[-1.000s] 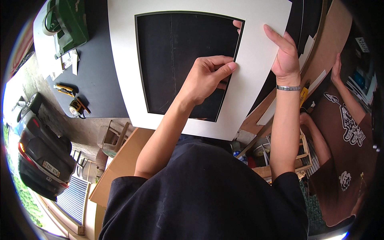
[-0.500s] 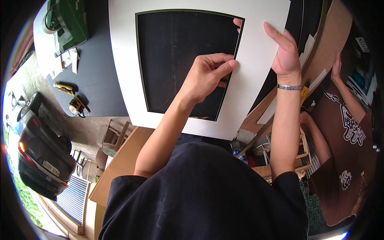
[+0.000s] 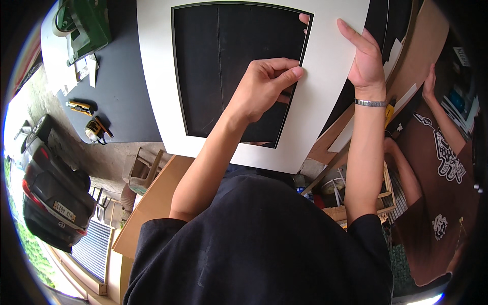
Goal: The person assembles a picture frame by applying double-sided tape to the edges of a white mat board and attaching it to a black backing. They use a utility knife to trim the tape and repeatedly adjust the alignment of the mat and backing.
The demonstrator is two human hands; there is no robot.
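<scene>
A white picture mat (image 3: 152, 96) with a large black-edged window is held up over a dark table. My left hand (image 3: 264, 89) reaches across the window and pinches its right inner edge between thumb and fingers, the thumb on the front face. On the mat's right border, my right hand (image 3: 368, 66) grips the outer side, thumb in front and fingers behind. Some of its fingertips show through the window's upper right corner. The black surface behind (image 3: 203, 71) fills the opening and has a thin line down it.
On the table's left lie a yellow utility knife (image 3: 80, 107), a tape measure (image 3: 95, 130) and a green tape dispenser (image 3: 89, 30). Long brown boards (image 3: 417, 56) run along the right, beside a person in a brown shirt (image 3: 432, 203). A parked car (image 3: 53, 198) stands at lower left.
The whole view has shifted slightly, so mat and table sit a little higher. My left hand's pinch is marginally farther up the window edge; my right hand keeps its hold.
</scene>
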